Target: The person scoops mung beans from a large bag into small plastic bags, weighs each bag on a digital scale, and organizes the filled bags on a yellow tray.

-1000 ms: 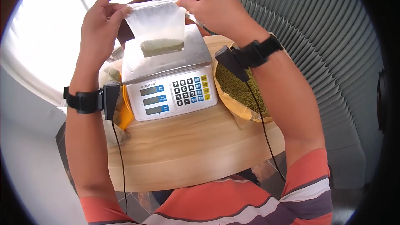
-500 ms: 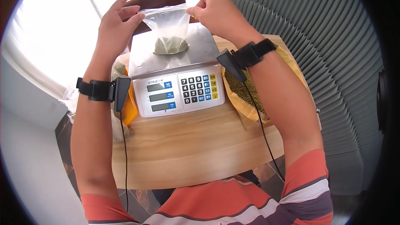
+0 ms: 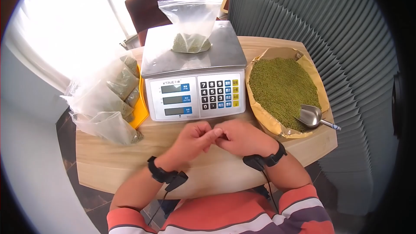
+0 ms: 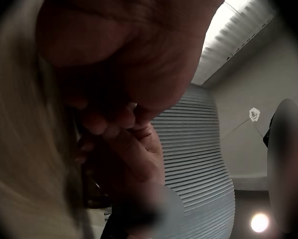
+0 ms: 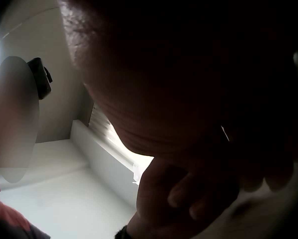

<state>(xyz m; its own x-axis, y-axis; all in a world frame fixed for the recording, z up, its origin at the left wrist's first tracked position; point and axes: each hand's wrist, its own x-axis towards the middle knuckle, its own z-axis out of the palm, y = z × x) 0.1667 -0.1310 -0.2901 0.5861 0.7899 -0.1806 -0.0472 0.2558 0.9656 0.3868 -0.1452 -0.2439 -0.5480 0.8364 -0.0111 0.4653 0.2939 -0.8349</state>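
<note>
A clear plastic bag with a little heap of green beans in it stands by itself on the steel platform of the white electronic scale. Both hands lie on the wooden table just in front of the scale. My left hand and my right hand have curled fingers, touch each other at the fingertips, and hold nothing. The left wrist view shows the left hand up close, and the right wrist view shows the right hand as dark curled fingers.
An open brown sack of green beans sits right of the scale with a metal scoop lying in it. Several filled plastic bags are piled on a yellow tray at the left. A brown chair stands behind the table.
Both hands let go of the bag, which now stands alone on the scale platform. They came down to the table's front and meet there. The head view shifted.
</note>
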